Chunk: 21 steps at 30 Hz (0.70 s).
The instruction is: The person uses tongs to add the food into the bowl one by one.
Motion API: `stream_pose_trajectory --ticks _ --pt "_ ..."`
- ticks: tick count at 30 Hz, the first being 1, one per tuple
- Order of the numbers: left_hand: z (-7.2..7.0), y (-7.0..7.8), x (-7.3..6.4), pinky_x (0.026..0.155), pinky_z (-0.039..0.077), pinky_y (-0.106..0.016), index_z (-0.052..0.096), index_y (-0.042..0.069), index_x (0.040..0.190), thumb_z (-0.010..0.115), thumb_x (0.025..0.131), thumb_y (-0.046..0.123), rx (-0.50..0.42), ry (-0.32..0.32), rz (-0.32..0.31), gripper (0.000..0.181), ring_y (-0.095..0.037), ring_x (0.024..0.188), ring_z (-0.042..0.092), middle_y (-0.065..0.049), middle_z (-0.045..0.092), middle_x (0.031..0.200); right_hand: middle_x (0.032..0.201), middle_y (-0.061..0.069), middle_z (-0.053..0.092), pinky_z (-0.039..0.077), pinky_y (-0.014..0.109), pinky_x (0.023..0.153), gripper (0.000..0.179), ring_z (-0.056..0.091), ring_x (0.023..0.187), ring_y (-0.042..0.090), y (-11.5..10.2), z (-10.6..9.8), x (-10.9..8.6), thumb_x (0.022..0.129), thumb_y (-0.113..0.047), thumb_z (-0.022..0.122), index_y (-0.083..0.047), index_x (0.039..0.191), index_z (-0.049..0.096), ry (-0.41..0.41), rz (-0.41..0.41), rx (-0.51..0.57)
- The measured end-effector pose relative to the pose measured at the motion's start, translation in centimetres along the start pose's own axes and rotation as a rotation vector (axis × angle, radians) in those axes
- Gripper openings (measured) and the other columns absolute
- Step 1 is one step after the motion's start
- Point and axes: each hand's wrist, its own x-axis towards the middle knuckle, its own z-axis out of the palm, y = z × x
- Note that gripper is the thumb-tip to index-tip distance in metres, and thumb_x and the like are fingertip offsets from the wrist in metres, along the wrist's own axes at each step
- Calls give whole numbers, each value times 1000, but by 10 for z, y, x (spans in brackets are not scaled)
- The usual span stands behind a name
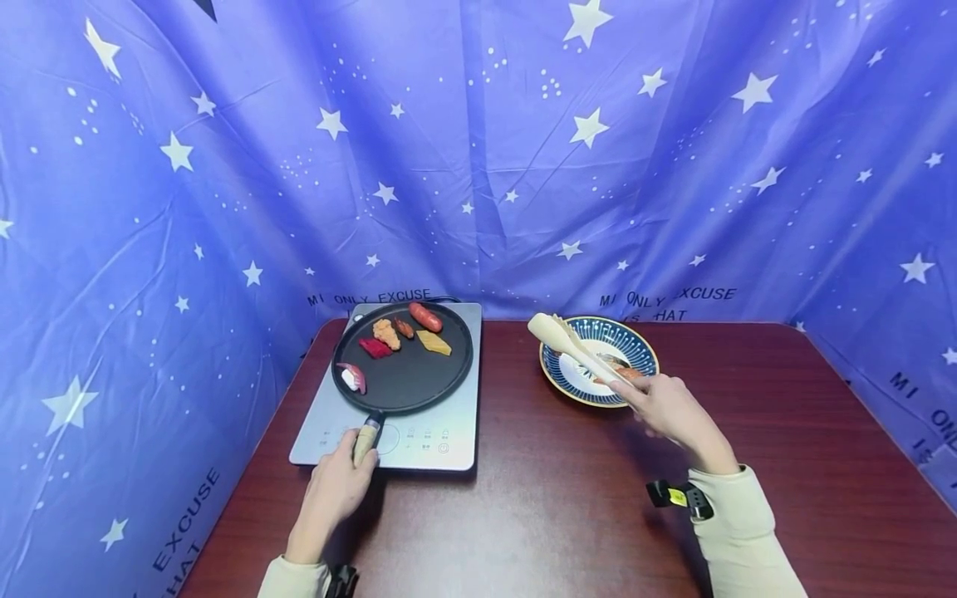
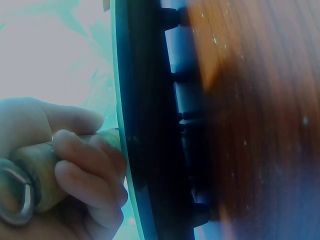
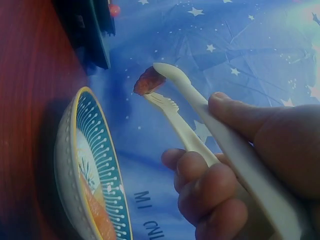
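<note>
My left hand (image 1: 336, 486) grips the wooden handle (image 1: 365, 442) of a flat black frying pan (image 1: 419, 386). In the pan lie a sausage (image 1: 425, 316), a crumbly golden piece (image 1: 386, 334), a small brown piece (image 1: 404, 329), a dark red piece (image 1: 375, 348), a yellow piece (image 1: 434, 342) and a pink-and-white piece (image 1: 351, 378). My right hand (image 1: 676, 411) holds cream tongs (image 1: 576, 345) above a blue-patterned bowl (image 1: 552, 378). Between the tong tips, the right wrist view shows a glossy reddish-brown food piece (image 3: 149, 81). Orange food (image 3: 97, 212) lies in the bowl.
Under the pan is a silver induction cooker (image 1: 317, 440) with touch controls along its front. The dark red wooden table (image 1: 553, 515) reaches back to a blue star-printed curtain (image 1: 419, 149), which hangs behind and at both sides.
</note>
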Motion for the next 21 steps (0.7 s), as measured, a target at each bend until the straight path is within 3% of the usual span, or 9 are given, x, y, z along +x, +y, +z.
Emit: stream_pose_trajectory --ticks 7,9,17,21 --pt "1 -1 0 50 36 -36 52 13 123 57 90 27 -1 -7 -6 36 -21 57 48 -3 48 64 55 4 54 37 33 39 42 50 39 16 -8 4 3 94 -47 51 -8 104 65 -7 -35 33" --pt "0 -1 0 50 36 -36 52 13 123 57 90 27 2 -7 -6 36 -21 57 48 -3 48 64 55 4 54 37 33 39 42 50 39 16 -10 5 4 94 -47 51 -8 104 65 -7 -39 36" --pt "0 0 1 51 36 -37 51 14 124 56 90 28 2 -11 -18 37 -22 57 49 -4 49 64 55 4 53 37 33 39 46 50 39 16 -19 6 6 94 -49 50 -10 72 58 -16 -63 55" --pt "0 0 1 51 37 -36 51 14 125 56 90 28 -1 -14 -21 38 -22 57 49 -4 49 64 55 2 52 37 33 40 48 50 39 16 -22 7 6 95 -48 49 -10 66 53 -34 -68 53"
